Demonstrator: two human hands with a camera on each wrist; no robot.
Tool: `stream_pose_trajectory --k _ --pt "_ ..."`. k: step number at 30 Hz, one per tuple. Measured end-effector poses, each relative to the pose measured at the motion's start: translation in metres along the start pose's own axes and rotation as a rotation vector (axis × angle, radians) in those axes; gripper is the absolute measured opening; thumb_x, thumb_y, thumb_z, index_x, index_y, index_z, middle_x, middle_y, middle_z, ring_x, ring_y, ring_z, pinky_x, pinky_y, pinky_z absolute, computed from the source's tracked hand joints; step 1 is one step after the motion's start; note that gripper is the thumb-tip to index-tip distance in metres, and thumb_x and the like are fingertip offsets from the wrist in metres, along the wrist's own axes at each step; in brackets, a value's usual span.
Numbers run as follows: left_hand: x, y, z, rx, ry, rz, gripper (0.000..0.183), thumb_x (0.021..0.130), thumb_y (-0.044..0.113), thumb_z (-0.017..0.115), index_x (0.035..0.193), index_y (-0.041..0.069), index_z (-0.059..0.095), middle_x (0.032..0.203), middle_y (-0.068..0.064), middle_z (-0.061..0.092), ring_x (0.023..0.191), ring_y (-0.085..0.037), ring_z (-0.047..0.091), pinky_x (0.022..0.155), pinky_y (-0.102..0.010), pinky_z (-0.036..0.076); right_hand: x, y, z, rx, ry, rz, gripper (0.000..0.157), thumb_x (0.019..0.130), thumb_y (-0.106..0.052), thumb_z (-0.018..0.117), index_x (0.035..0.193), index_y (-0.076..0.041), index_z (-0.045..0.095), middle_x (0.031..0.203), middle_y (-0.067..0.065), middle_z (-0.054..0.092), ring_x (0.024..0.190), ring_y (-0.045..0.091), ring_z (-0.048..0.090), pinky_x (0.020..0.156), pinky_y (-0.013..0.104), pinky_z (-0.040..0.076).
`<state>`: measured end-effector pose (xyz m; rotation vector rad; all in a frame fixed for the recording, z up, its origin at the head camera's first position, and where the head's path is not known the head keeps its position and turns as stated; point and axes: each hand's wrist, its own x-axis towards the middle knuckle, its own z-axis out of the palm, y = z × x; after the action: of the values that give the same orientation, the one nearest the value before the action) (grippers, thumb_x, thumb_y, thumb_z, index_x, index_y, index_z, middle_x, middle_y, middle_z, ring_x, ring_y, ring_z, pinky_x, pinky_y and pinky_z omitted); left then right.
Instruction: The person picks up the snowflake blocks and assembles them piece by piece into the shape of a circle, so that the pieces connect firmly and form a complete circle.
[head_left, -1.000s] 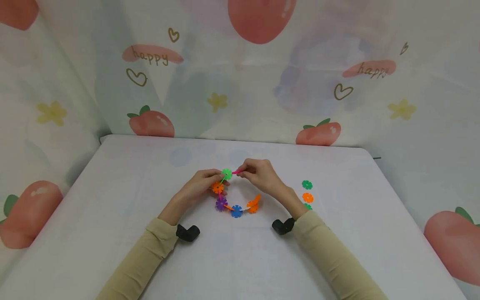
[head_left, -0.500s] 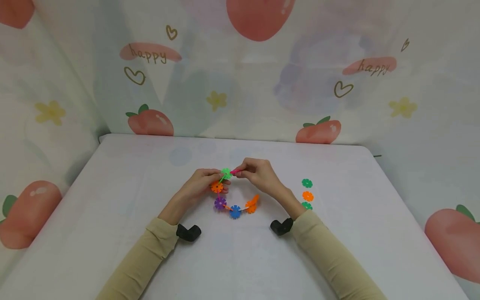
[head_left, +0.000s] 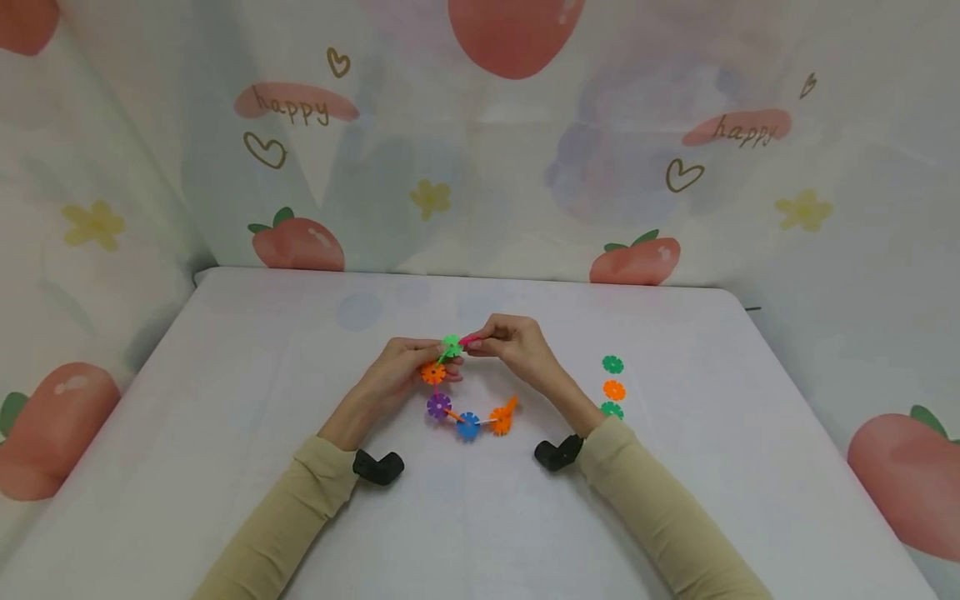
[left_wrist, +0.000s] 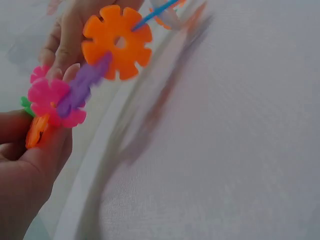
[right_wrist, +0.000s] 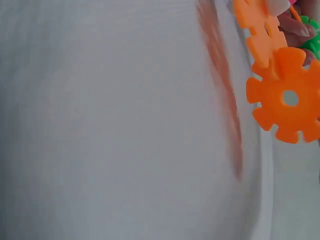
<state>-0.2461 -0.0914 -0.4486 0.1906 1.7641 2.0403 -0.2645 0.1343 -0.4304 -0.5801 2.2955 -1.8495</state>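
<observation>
Pinching with thumb and fingers, the left hand [head_left: 397, 371] is gripping the upper end of a curved chain [head_left: 439, 407] of slotted snowflake discs. Going down from there, an orange disc [head_left: 432, 372] and a purple disc [head_left: 438, 402] are making up the left side, while the light-green disc [head_left: 452, 346] is sitting right at the fingertips. A blue disc [head_left: 468, 427] is forming the bottom of the curve; can't tell if it's touching the table [head_left: 300, 367]. Up top, a pink disc [head_left: 469, 340] is meeting the light-green one nearly edge-on, but I'm not seeing whether it's seated. Looks like joining those two is the step, so I'd be lining up slot with slot, pushing straight, and bracing close to the joint. Twisting would probably be popping other joints. An orange end disc [head_left: 501, 421] is hanging below the right hand [head_left: 517, 343], which is pinching the pink disc. Farthest right, a loose green disc [head_left: 612, 364], a loose orange disc [head_left: 614, 390] and another green disc [head_left: 612, 409] are lying in a row.
</observation>
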Motion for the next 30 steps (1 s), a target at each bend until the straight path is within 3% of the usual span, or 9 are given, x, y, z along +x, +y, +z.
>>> stream_pose_trajectory --k 4,9,13,18,24,30 --pt "0.000 0.001 0.002 0.001 -0.012 0.014 0.036 0.108 0.010 0.048 0.137 -0.009 0.060 0.125 -0.034 0.066 0.090 -0.020 0.079 0.095 -0.032 0.059 -0.001 0.000 -0.001 -0.020 -0.005 -0.002 0.005 0.096 0.004 0.068 0.093 0.008 0.069 0.103 0.024 0.076 0.093 0.030 0.078 0.086 0.037 0.062" --pt "0.001 0.003 0.005 0.075 0.012 0.024 0.033 0.108 0.013 0.047 0.131 -0.008 0.061 0.123 -0.029 0.070 0.092 -0.023 0.078 0.100 -0.034 0.057 -0.003 -0.004 -0.009 -0.243 -0.034 -0.009 0.014 0.097 -0.006 0.071 0.110 -0.003 0.075 0.110 0.011 0.077 0.102 0.024 0.076 0.093 0.035 0.060" --pt "0.001 0.003 0.006 0.124 0.063 -0.040 0.035 0.108 0.019 0.049 0.135 -0.002 0.054 0.120 -0.023 0.072 0.095 -0.023 0.077 0.106 -0.039 0.053 -0.011 -0.007 -0.024 -0.414 -0.037 -0.028 0.024 0.098 -0.011 0.071 0.121 -0.007 0.074 0.116 0.007 0.076 0.109 0.023 0.072 0.097 0.039 0.059" --pt "-0.001 0.005 0.003 0.169 0.113 -0.122 0.045 0.108 0.033 0.052 0.141 0.002 0.053 0.114 -0.017 0.071 0.092 -0.021 0.076 0.104 -0.038 0.055 -0.027 -0.009 -0.053 -0.552 -0.012 -0.023 0.022 0.098 -0.011 0.071 0.119 -0.005 0.075 0.111 0.006 0.077 0.101 0.023 0.070 0.090 0.039 0.060" --pt "-0.004 0.003 -0.003 0.062 0.107 -0.167 0.051 0.106 0.034 0.059 0.142 -0.001 0.055 0.113 -0.017 0.067 0.087 -0.020 0.076 0.089 -0.032 0.061 -0.050 -0.006 -0.090 -0.647 -0.001 0.024 0.020 0.096 -0.010 0.072 0.116 -0.006 0.076 0.106 0.003 0.078 0.096 0.020 0.067 0.083 0.030 0.056" --pt "-0.006 0.003 -0.001 -0.052 0.137 -0.163 0.047 0.107 0.028 0.057 0.139 -0.006 0.054 0.104 -0.012 0.061 0.088 -0.019 0.073 0.089 -0.029 0.061 -0.068 0.000 -0.119 -0.711 0.038 0.065 0.019 0.098 -0.011 0.070 0.115 -0.006 0.076 0.108 0.006 0.077 0.092 0.021 0.066 0.080 0.025 0.054"
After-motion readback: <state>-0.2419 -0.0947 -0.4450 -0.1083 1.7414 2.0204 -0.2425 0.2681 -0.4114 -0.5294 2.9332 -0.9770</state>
